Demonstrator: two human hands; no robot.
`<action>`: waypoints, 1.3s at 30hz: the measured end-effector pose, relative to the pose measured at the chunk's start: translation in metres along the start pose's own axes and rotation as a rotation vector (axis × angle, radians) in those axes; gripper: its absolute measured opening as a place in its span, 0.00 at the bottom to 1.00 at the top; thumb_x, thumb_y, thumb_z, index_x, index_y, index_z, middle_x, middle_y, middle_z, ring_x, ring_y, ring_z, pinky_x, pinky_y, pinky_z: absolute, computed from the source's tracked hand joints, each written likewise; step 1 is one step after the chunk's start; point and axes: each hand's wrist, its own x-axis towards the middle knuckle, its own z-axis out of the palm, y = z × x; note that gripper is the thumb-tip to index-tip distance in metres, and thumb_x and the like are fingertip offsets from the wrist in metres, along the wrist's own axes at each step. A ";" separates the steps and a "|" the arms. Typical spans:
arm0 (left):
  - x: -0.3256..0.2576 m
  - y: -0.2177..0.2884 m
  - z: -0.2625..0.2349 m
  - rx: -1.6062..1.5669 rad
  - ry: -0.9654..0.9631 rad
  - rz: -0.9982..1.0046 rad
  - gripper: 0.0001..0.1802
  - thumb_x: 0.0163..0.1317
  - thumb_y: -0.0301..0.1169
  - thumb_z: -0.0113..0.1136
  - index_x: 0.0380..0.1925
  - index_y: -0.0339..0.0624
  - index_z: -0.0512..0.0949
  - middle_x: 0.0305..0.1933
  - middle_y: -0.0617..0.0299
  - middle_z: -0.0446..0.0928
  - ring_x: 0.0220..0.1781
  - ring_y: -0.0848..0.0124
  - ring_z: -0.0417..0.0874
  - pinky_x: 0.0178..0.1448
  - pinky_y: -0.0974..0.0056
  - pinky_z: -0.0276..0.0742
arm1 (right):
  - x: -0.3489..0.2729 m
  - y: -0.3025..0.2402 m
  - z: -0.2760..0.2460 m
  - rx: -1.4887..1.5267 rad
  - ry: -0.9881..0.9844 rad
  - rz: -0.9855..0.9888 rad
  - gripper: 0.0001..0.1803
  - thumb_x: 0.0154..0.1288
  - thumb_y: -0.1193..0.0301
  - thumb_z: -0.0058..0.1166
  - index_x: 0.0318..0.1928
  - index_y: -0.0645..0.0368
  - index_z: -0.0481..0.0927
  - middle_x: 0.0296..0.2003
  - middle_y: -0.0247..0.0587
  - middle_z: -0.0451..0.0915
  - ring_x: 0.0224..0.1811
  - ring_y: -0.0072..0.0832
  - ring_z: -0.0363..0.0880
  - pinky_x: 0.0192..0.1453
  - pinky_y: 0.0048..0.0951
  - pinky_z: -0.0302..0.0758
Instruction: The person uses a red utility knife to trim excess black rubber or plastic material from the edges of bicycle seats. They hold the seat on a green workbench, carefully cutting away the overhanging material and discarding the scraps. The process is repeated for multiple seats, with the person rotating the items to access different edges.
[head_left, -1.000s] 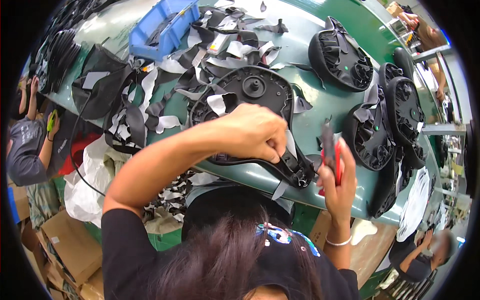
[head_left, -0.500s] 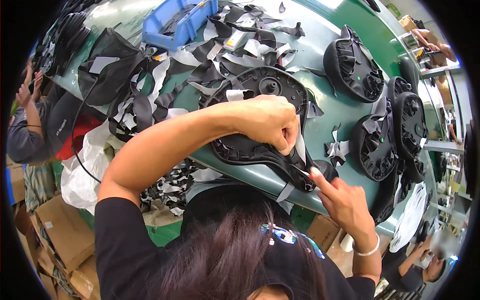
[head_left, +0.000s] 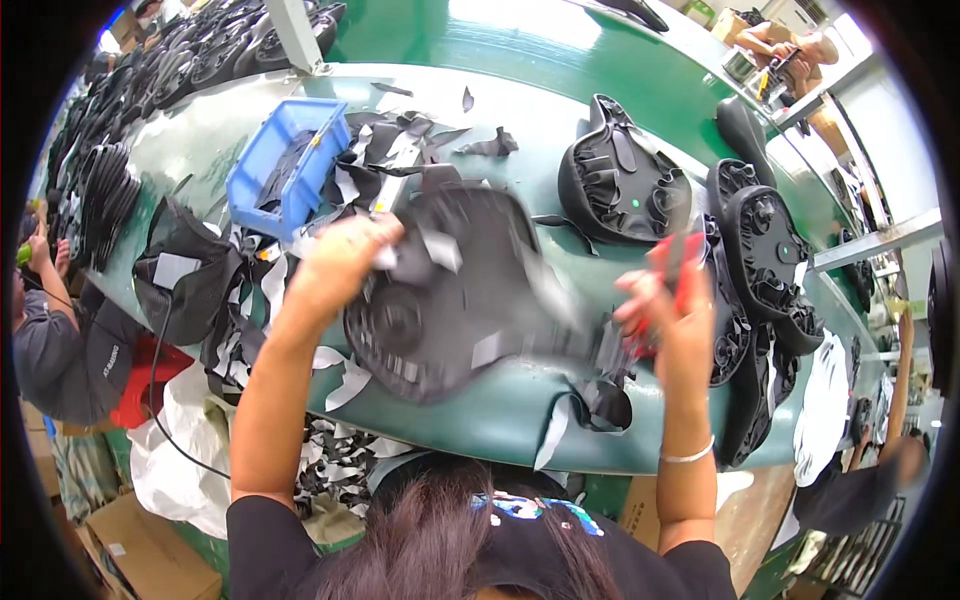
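A black bike saddle point(head_left: 450, 300), underside up and smeared by motion, is in front of me, its wide end to the left and its nose to the right. My left hand point(head_left: 343, 262) is closed at its upper left edge, beside a pale flap of fabric. My right hand point(head_left: 665, 310), to the right of the nose, grips red-handled scissors point(head_left: 682, 262); their grey blade points up and is blurred. Below the nose, a curled black and white fabric strip point(head_left: 560, 430) hangs near the table edge.
Several black saddles point(head_left: 620, 175) lie underside up on the green table point(head_left: 440, 425) at the right. A blue bin point(head_left: 290, 165) and fabric scraps are at far left. A black mesh bag point(head_left: 180, 270) sits left. Other people work at both sides.
My left hand has moved left, from the saddle's middle to its upper left edge. My right hand has lifted the scissors from the nose, moving up and right. The saddle has shifted left and nearer.
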 end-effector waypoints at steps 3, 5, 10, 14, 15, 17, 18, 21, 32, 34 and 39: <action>0.023 0.032 0.005 -0.645 0.214 -0.300 0.17 0.67 0.44 0.53 0.31 0.42 0.79 0.27 0.65 0.77 0.22 0.78 0.72 0.26 0.73 0.66 | 0.029 -0.003 -0.004 0.257 0.217 -0.111 0.21 0.64 0.72 0.55 0.56 0.63 0.67 0.41 0.42 0.79 0.36 0.27 0.82 0.35 0.25 0.81; 0.034 0.022 0.023 -0.541 -0.027 -0.147 0.16 0.67 0.44 0.53 0.33 0.43 0.79 0.29 0.64 0.78 0.23 0.76 0.74 0.28 0.71 0.71 | 0.037 0.022 0.008 0.404 0.154 -0.072 0.24 0.63 0.72 0.56 0.58 0.63 0.66 0.47 0.42 0.74 0.41 0.28 0.81 0.42 0.29 0.82; -0.003 0.031 0.077 0.050 -0.912 0.462 0.18 0.65 0.44 0.55 0.44 0.42 0.78 0.39 0.60 0.79 0.36 0.72 0.80 0.39 0.65 0.78 | 0.061 0.059 0.035 0.382 0.208 0.043 0.26 0.63 0.72 0.57 0.60 0.62 0.66 0.48 0.37 0.72 0.44 0.26 0.76 0.50 0.31 0.76; 0.003 0.035 0.065 -0.391 -0.614 -0.117 0.23 0.67 0.47 0.53 0.48 0.37 0.77 0.46 0.59 0.78 0.42 0.71 0.81 0.43 0.64 0.78 | 0.069 0.060 0.036 0.349 0.165 0.070 0.18 0.63 0.70 0.55 0.51 0.61 0.69 0.38 0.38 0.75 0.35 0.24 0.76 0.41 0.28 0.77; 0.008 0.026 0.065 -0.394 -0.399 -0.111 0.25 0.69 0.48 0.50 0.49 0.36 0.76 0.45 0.58 0.78 0.42 0.71 0.81 0.45 0.65 0.78 | 0.055 0.046 0.043 0.371 0.125 0.099 0.17 0.63 0.70 0.55 0.50 0.61 0.69 0.36 0.38 0.76 0.33 0.24 0.77 0.40 0.28 0.78; 0.008 0.007 0.065 -0.539 -0.198 -0.167 0.26 0.70 0.49 0.47 0.50 0.35 0.74 0.45 0.57 0.78 0.43 0.71 0.80 0.48 0.65 0.77 | 0.002 0.024 0.055 0.417 -0.012 0.180 0.16 0.63 0.70 0.55 0.50 0.59 0.69 0.33 0.37 0.76 0.31 0.24 0.77 0.37 0.27 0.77; 0.010 -0.003 0.066 -0.678 -0.211 -0.218 0.27 0.69 0.49 0.48 0.51 0.34 0.73 0.44 0.57 0.78 0.45 0.71 0.79 0.50 0.65 0.76 | -0.022 0.034 0.058 0.369 -0.079 0.149 0.17 0.62 0.70 0.55 0.50 0.59 0.69 0.34 0.38 0.77 0.31 0.22 0.78 0.36 0.27 0.77; 0.007 0.014 0.063 -0.910 -0.235 -0.452 0.29 0.62 0.47 0.58 0.52 0.32 0.70 0.43 0.58 0.77 0.40 0.71 0.79 0.47 0.68 0.76 | -0.083 0.032 0.046 0.024 -0.514 0.311 0.24 0.58 0.71 0.60 0.54 0.59 0.69 0.31 0.40 0.80 0.29 0.22 0.78 0.33 0.22 0.74; 0.003 0.056 0.038 -0.273 -0.344 -0.156 0.29 0.54 0.41 0.64 0.50 0.33 0.70 0.40 0.58 0.76 0.38 0.74 0.78 0.42 0.70 0.76 | -0.015 0.001 -0.003 -1.043 -0.441 -0.866 0.30 0.59 0.76 0.55 0.63 0.53 0.67 0.27 0.42 0.73 0.21 0.34 0.73 0.25 0.34 0.73; 0.010 0.060 0.038 -0.150 -0.361 -0.103 0.27 0.55 0.39 0.63 0.50 0.33 0.71 0.40 0.58 0.76 0.39 0.74 0.77 0.43 0.71 0.76 | -0.015 -0.001 -0.006 -1.171 -0.483 -0.865 0.30 0.59 0.74 0.54 0.64 0.51 0.67 0.24 0.42 0.70 0.18 0.35 0.71 0.21 0.35 0.70; -0.003 0.037 0.035 -0.257 -0.202 -0.172 0.27 0.52 0.40 0.64 0.46 0.30 0.73 0.39 0.56 0.77 0.37 0.73 0.78 0.42 0.68 0.75 | -0.081 0.049 -0.002 -1.097 -0.387 -0.466 0.34 0.62 0.72 0.54 0.68 0.52 0.58 0.25 0.49 0.72 0.19 0.44 0.74 0.20 0.41 0.71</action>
